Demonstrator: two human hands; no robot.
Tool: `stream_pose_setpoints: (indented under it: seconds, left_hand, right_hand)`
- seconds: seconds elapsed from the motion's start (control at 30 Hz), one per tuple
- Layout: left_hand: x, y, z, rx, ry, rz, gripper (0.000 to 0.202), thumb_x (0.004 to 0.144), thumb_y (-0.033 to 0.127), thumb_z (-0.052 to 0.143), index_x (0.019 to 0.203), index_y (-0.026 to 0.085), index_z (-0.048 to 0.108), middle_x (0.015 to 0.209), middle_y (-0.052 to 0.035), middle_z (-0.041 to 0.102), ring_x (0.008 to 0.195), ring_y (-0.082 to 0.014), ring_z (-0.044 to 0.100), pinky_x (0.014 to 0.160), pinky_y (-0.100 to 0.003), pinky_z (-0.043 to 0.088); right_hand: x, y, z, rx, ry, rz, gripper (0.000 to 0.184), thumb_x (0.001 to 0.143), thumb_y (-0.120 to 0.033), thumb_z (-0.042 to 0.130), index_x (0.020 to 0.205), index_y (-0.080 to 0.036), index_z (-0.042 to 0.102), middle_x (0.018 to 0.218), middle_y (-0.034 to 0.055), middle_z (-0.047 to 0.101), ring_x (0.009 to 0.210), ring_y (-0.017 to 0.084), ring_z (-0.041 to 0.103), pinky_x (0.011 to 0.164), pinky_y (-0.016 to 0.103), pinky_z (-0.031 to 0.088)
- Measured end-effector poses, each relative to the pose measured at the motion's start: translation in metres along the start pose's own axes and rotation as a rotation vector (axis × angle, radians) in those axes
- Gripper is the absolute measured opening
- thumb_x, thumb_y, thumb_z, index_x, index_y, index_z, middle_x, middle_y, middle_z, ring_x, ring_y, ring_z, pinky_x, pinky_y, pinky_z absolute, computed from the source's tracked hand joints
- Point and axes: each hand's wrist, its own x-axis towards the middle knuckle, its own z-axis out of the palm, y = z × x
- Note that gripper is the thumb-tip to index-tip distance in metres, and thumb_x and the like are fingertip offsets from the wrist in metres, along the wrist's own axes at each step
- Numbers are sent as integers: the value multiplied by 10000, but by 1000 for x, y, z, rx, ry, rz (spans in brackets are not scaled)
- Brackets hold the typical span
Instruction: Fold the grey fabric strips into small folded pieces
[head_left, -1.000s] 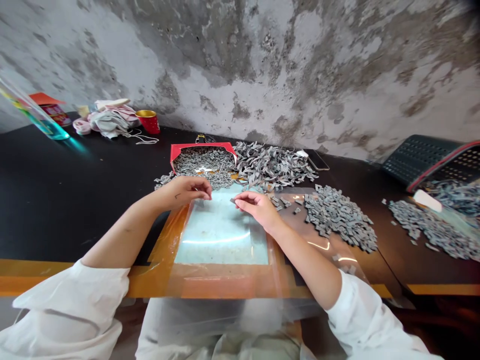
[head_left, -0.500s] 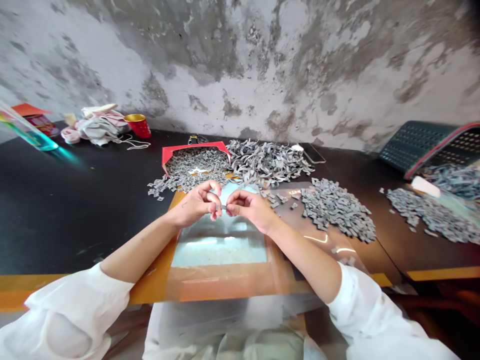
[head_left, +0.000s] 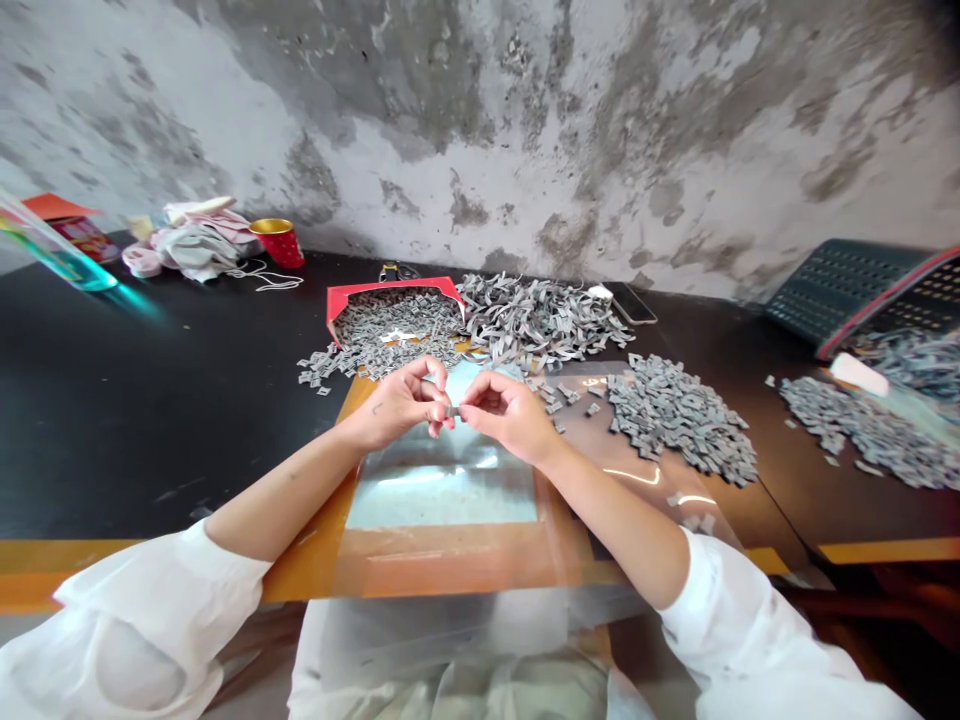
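A small grey strip (head_left: 453,411) is pinched between my two hands above the table's middle. My left hand (head_left: 409,405) is closed on its left end with thumb and fingertips. On the other end, my right hand (head_left: 506,412) is closed in a pinch. Below them lies a pale blue sheet (head_left: 442,500) under clear plastic. Just beyond my hands is a red box (head_left: 397,290) lying open with small grey pieces (head_left: 401,315) spilling out. A heap of longer grey strips (head_left: 536,318) lies to its right.
Right of my hands is a pile of small grey pieces (head_left: 679,415); another pile (head_left: 862,430) lies farther right by a dark perforated basket (head_left: 832,290). A phone (head_left: 634,303), a red cup (head_left: 277,243), crumpled cloths (head_left: 199,245) and a clear blue-green object (head_left: 71,260) are at the back.
Both hands stay together, pinching the strip, with only slight finger movement. The whole view has shifted a little.
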Motion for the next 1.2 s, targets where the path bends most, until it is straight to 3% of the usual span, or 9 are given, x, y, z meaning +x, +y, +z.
stream_pose_setpoints:
  seconds: [0.23, 0.37, 0.47, 0.6, 0.87, 1.03, 1.2]
  left_hand:
    - [1, 1, 8, 35, 114, 75, 454, 655, 271, 838, 803, 190, 416, 589, 13, 676, 488, -122, 626, 436, -186, 503]
    - [2, -2, 7, 92, 150, 169, 325, 688, 293, 813, 809, 166, 539, 604, 9, 643, 545, -130, 627, 458, -204, 503]
    - [3, -4, 5, 200, 177, 285, 226, 718, 315, 787, 800, 146, 662, 691, -25, 640, 605, -119, 607, 533, -226, 506]
    - [4, -4, 3, 306, 194, 396, 173, 697, 306, 802, 784, 170, 739, 848, -60, 625, 798, -149, 598, 667, -254, 505]
    - [-2, 1, 6, 454, 259, 411, 131, 702, 273, 797, 817, 212, 778, 787, -61, 682, 736, -159, 619, 627, -255, 495]
    - [-7, 8, 10, 631, 292, 383, 141, 728, 296, 773, 849, 225, 784, 787, -63, 732, 712, -174, 651, 628, -262, 512]
    - [-5, 7, 10, 562, 314, 309, 160, 685, 302, 804, 786, 186, 763, 776, -60, 720, 688, -157, 643, 607, -238, 507]
  right_hand:
    - [0, 1, 3, -31, 34, -3, 172, 755, -299, 712, 772, -192, 578, 738, -24, 610, 661, 102, 569, 647, 245, 463]
    - [1, 3, 2, 48, 30, 60, 213, 760, -330, 717, 901, -212, 610, 785, -8, 653, 719, 123, 610, 672, 259, 476]
    - [2, 6, 1, 95, 23, 89, 278, 759, -336, 722, 995, -228, 622, 782, -8, 666, 732, 128, 617, 673, 259, 477]
    - [3, 8, 0, 115, 12, 112, 258, 751, -352, 730, 957, -225, 639, 765, -11, 657, 701, 123, 593, 649, 258, 466]
    - [4, 6, 0, 135, 36, 164, 239, 702, -376, 763, 792, -181, 659, 689, -18, 646, 624, 100, 555, 631, 250, 462]
    - [6, 11, -2, 196, 76, 193, 311, 703, -357, 766, 926, -205, 613, 692, -30, 667, 647, 103, 602, 645, 243, 477]
    - [6, 12, -4, 78, 57, 138, 317, 743, -369, 735, 982, -218, 592, 718, -24, 665, 703, 121, 629, 652, 246, 486]
